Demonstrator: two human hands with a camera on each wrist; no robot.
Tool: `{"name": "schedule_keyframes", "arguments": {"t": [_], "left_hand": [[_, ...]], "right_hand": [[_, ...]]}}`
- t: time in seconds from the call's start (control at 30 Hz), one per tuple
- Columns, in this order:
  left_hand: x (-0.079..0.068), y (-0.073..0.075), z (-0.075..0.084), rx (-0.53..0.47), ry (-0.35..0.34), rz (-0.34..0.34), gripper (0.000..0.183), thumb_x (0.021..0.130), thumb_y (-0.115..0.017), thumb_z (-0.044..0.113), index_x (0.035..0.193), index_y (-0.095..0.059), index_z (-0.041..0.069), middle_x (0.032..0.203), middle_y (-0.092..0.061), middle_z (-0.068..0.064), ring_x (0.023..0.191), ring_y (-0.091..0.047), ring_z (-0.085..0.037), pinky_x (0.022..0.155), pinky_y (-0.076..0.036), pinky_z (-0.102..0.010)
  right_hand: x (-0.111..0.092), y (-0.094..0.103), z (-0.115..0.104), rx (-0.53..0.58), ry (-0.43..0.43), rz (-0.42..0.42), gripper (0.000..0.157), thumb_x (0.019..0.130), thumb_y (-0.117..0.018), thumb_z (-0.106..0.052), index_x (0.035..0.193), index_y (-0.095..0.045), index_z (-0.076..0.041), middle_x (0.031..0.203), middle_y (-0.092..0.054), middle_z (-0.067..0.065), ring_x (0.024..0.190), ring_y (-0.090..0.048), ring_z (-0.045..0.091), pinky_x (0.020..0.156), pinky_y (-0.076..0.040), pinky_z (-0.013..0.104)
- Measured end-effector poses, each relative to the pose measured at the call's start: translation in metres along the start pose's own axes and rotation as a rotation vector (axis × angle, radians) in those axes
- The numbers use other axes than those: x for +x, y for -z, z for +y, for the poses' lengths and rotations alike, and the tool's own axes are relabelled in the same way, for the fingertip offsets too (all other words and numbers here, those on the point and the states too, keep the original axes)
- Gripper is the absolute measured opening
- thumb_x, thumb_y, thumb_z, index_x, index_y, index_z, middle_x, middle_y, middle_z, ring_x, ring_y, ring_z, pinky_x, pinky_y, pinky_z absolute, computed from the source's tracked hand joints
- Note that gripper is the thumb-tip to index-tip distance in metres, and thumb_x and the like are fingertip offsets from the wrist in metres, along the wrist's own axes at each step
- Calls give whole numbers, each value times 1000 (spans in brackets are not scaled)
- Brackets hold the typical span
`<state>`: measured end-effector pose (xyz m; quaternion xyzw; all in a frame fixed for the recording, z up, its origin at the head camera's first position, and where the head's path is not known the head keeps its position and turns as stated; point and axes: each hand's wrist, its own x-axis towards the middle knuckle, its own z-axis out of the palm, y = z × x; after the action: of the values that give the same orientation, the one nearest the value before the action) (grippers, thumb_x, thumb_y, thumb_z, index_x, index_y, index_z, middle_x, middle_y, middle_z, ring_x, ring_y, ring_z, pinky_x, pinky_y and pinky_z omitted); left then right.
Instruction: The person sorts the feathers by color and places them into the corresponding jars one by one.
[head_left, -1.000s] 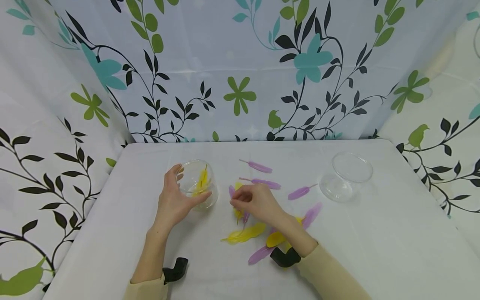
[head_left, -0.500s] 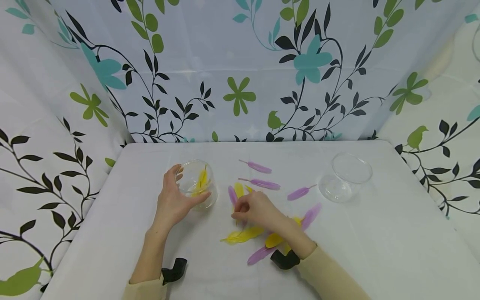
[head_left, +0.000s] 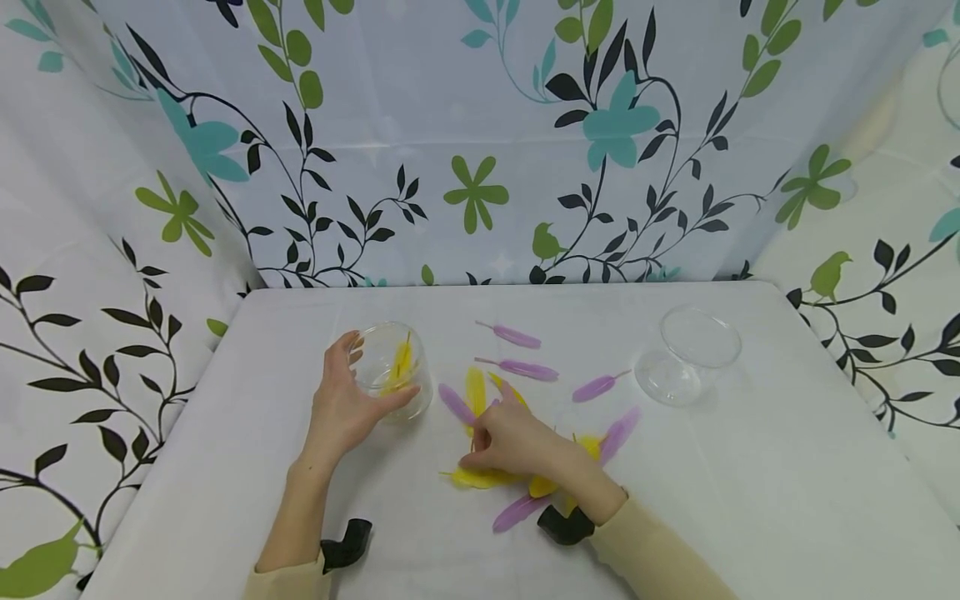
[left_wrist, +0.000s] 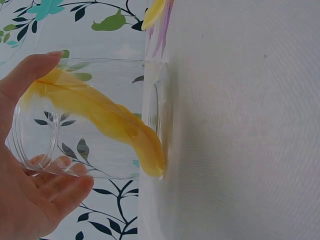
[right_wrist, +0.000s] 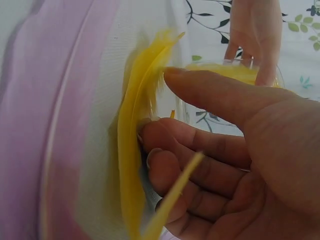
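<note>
My left hand (head_left: 345,400) holds a clear glass jar (head_left: 382,333), thumb on the near side and fingers on the far side. A yellow feather (left_wrist: 110,115) leans inside the upright jar, plain in the left wrist view. My right hand (head_left: 517,437) is low over the loose feathers at mid-table. In the right wrist view its thumb and index finger are apart, close beside a yellow feather (right_wrist: 129,140) on the cloth; whether they touch it I cannot tell. A purple feather (head_left: 455,402) and another yellow feather (head_left: 476,392) lie just beyond this hand.
A second clear glass jar (head_left: 667,377) stands at the right rear. Purple feathers (head_left: 528,369) lie between the jars, and another purple feather (head_left: 517,512) is near my right wrist. A patterned curtain (head_left: 480,100) closes the back of the white table (head_left: 750,500).
My right hand has moved down toward the front yellow feather. A purple feather at the left of the pile now lies farther left, uncovered. My left hand and its jar stay put.
</note>
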<state>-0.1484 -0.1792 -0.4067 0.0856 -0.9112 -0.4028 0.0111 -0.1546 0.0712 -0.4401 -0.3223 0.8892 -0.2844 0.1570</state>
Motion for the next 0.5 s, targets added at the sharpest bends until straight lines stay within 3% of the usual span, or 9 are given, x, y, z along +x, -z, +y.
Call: {"name": "schedule_keyframes", "arguments": {"t": [0.17,0.27,0.37,0.5], "left_hand": [[-1,0,1,3,4,-2,116,74,-85,50,158,-11,18,157,-34,-16,144,-36,-38,109,-36,-64],[-1,0,2,-1,13,-8,116,74,-85,50,158,-11,19,158,-34,-17,144,-35,-38,109,-36,-64],[-1,0,2,-3,16,-10,116,74,-85,50,158,-10,20,158,-33,-16,144,-35,-38,109,-37,-64],[-1,0,2,-2,17,-8,116,74,-85,50,158,-10,20,158,-33,-16,144,-35,-38,109,-37,-64]], "right_hand": [[0,0,0,-16,-3,18,33,85,-78,-30,58,-61,-21,52,-50,-16,50,-47,0,84,-46,33],[-1,0,0,-30,20,30,33,86,-77,-28,58,-60,-20,51,-48,-16,50,-46,0,102,-38,38],[-1,1,1,-36,34,39,34,86,-76,-26,58,-58,-19,50,-45,-16,48,-42,0,108,-35,43],[-2,2,1,-28,19,38,34,87,-74,-23,58,-58,-18,50,-42,-15,46,-39,1,85,-42,28]]}}
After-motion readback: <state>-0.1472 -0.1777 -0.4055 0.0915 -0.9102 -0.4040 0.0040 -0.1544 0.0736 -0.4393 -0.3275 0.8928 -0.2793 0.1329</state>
